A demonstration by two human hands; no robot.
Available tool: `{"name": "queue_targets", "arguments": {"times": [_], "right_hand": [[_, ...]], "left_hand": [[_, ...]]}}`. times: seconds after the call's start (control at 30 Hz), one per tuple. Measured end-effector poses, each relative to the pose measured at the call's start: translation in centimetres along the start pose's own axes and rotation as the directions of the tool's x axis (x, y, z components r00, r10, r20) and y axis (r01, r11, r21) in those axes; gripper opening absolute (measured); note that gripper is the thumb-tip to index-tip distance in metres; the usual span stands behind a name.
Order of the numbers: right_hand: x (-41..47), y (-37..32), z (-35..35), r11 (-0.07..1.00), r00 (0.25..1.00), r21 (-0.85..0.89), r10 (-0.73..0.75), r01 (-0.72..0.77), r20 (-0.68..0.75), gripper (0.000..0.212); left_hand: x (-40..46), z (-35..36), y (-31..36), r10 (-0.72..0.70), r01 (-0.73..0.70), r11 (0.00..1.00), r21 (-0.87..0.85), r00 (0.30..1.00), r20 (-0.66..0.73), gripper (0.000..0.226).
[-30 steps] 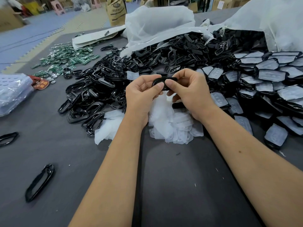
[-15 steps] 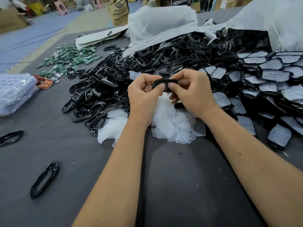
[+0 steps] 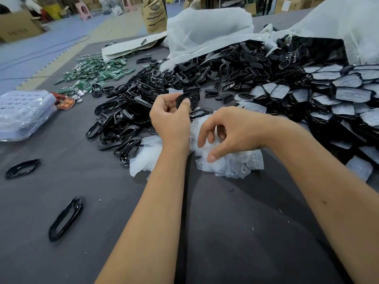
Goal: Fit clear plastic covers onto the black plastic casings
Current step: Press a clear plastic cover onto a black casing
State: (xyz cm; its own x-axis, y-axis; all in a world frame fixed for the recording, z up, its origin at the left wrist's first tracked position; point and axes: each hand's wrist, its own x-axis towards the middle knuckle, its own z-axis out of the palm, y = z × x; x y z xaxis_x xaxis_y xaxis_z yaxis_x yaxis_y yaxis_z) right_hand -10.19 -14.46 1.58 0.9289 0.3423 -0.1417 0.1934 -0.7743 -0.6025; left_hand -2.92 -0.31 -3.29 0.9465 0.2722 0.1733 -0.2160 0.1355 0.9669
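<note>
Now, left hand [image 3: 171,117]: pinches a black casing [image 3: 187,99], long axis crosswise.
Right hand [image 3: 229,132]: fingers loosely curled, holding nothing, nearer the covers.
Clear cover heap [image 3: 229,162]: directly beneath the right fingertips, below the held casing.

Nothing really readable tbh. Brown paper sack [image 3: 154,14] at the back has a round logo + print, and the orange tag [image 3: 65,103] has characters, both too blurry.

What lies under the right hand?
The right hand hovers, fingers curled, over a heap of clear covers on the grey table. What lies deeper in the heap is hidden.
</note>
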Motion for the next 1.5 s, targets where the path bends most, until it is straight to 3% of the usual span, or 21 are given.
{"name": "queue_targets", "arguments": {"times": [0.37, 0.6, 0.73, 0.87, 1.03, 1.13, 1.27, 1.4, 1.5], "right_hand": [[0.8, -0.5, -0.2, 0.999, 0.981, 0.028, -0.009, 0.015, -0.196, 0.015], [1.7, -0.3, 1.1, 0.984, 0.867, -0.174, -0.122, 0.041, -0.484, 0.012], [2.3, -1.1, 2.8, 0.933, 0.876, -0.358, -0.186, 0.016, -0.445, 0.009], [2.5, -1.4, 3.9, 0.926, 0.856, -0.377, -0.193, -0.002, -0.479, 0.017], [2.1, -1.3, 4.8, 0.922, 0.79, -0.387, -0.245, 0.01, -0.563, 0.023], [2.1, -0.8, 4.5, 0.963, 0.685, -0.27, -0.186, -0.016, -0.705, 0.01], [1.9, 0.3, 2.9, 0.991, 0.551, 0.104, 0.04, 0.085, -0.833, 0.026], [1.8, 2.2, 1.8, 0.847, 0.588, 0.497, 0.309, 0.187, -0.747, 0.029], [1.8, 3.1, 2.1, 0.681, 0.65, 0.662, 0.355, 0.313, -0.672, 0.015]], "left_hand": [[-0.1, 0.2, 1.0, 0.014, -0.015, 0.995, -0.102, 1.0, -0.008, 0.02], [1.3, -0.8, 2.4, -0.041, 0.067, 0.973, -0.223, 0.992, 0.117, 0.019], [0.7, -0.4, 3.3, -0.197, 0.321, 0.829, -0.459, 0.934, 0.298, 0.018], [0.5, -0.3, 3.7, -0.185, 0.362, 0.775, -0.518, 0.914, 0.362, 0.018], [0.6, -0.9, 4.0, -0.241, 0.512, 0.525, -0.68, 0.856, 0.458, 0.014], [0.7, -1.2, 4.0, -0.235, 0.523, 0.497, -0.693, 0.849, 0.473, 0.019], [1.2, -1.7, 4.1, -0.232, 0.515, 0.488, -0.705, 0.855, 0.464, 0.024], [1.7, -2.5, 4.0, -0.188, 0.537, 0.417, -0.733, 0.84, 0.508, 0.024], [2.0, -2.8, 4.0, -0.145, 0.534, 0.364, -0.763, 0.842, 0.52, 0.025]]}}
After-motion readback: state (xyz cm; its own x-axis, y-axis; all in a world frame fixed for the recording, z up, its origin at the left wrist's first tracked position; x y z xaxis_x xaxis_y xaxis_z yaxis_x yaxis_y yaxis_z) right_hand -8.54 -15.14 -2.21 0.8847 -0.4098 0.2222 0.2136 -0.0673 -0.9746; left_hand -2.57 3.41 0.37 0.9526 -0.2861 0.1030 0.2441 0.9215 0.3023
